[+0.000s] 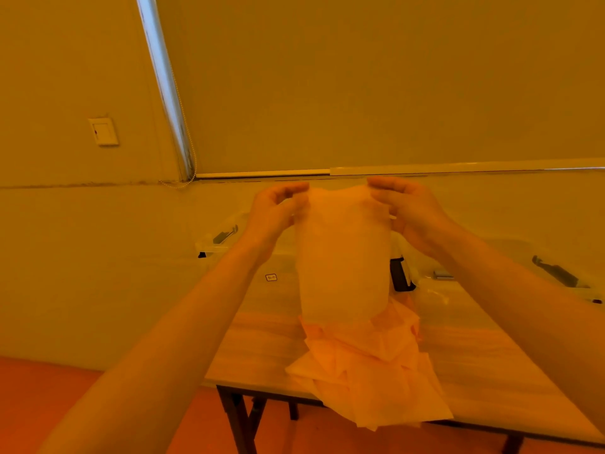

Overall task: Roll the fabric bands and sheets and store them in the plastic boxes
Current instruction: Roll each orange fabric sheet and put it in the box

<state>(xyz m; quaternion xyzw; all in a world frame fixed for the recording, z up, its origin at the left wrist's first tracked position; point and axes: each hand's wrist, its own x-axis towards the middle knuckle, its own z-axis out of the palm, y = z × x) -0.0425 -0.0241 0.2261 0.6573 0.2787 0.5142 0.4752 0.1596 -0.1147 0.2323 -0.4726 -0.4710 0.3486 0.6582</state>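
A thin pale fabric sheet [343, 253] hangs upright in front of me above the table. My left hand [278, 208] pinches its top left corner. My right hand [406, 211] pinches its top right corner. The sheet's lower end reaches a loose pile of similar orange-tinted fabric sheets [366, 365] that spills over the table's front edge. A clear plastic box [229, 244] stands behind my left hand, and another clear plastic box [556, 276] stands at the right, partly hidden by my right arm.
The wooden table [262, 348] stands against a wall. A small black object [401, 273] sits between the boxes, behind the sheet. A wall switch [103, 131] and a blind's bead cord [188, 139] are at the left. Orange floor lies below.
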